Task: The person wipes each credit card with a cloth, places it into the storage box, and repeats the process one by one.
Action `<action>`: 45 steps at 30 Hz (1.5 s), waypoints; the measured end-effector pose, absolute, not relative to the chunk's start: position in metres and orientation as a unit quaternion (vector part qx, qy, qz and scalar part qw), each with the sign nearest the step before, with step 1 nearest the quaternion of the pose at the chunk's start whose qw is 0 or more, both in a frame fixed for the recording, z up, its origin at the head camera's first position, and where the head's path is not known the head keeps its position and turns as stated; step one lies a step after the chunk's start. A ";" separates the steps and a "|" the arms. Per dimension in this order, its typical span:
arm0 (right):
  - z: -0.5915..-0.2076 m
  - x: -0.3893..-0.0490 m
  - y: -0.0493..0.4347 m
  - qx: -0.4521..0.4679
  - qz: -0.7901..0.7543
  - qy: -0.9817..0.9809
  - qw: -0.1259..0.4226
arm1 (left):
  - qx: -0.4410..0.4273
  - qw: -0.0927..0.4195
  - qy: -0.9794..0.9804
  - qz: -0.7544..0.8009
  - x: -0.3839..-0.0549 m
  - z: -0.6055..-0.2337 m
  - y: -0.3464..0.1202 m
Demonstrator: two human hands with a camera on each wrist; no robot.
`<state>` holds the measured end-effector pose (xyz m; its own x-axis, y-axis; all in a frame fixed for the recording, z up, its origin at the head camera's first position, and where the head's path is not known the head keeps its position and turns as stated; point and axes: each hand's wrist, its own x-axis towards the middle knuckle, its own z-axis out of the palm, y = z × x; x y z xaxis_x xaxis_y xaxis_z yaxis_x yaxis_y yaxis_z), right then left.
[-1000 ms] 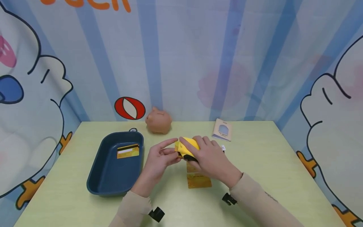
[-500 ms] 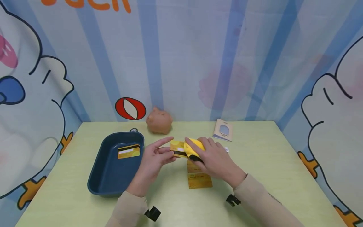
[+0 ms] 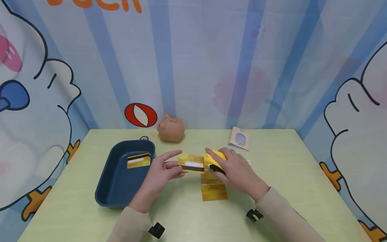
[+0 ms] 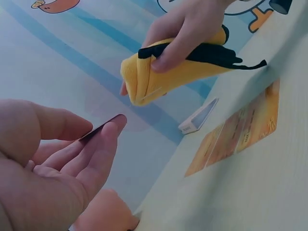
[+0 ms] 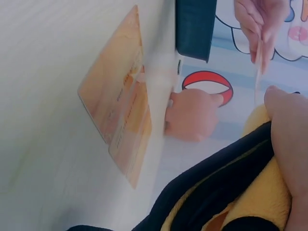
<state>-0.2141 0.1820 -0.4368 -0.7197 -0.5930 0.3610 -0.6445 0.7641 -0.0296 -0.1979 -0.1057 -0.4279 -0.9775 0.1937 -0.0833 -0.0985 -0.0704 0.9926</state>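
Left hand [image 3: 160, 171] pinches gold bank card [image 3: 191, 160] at one end. Right hand [image 3: 237, 169] firmly grips bunched yellow-and-black cloth [image 4: 187, 73].

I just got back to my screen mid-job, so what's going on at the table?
A person's left hand pinches a gold card, while the right hand grips a soft yellow-and-black item near the card's end. More gold cards lie on the table below the hands. In the blue tray to the left lies at least one striped card. A piggy bank stands toward the back.
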 end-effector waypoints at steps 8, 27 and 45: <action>-0.434 -0.214 0.193 0.335 0.096 -0.921 0.172 | 0.020 0.075 0.704 0.705 -0.192 -0.417 -0.124; -0.431 -0.212 0.211 0.332 0.090 -0.922 0.178 | -0.034 -0.042 0.821 0.568 -0.204 -0.400 -0.208; -0.431 -0.210 0.207 0.327 0.083 -0.929 0.155 | -0.061 0.014 0.930 0.362 -0.209 -0.425 -0.237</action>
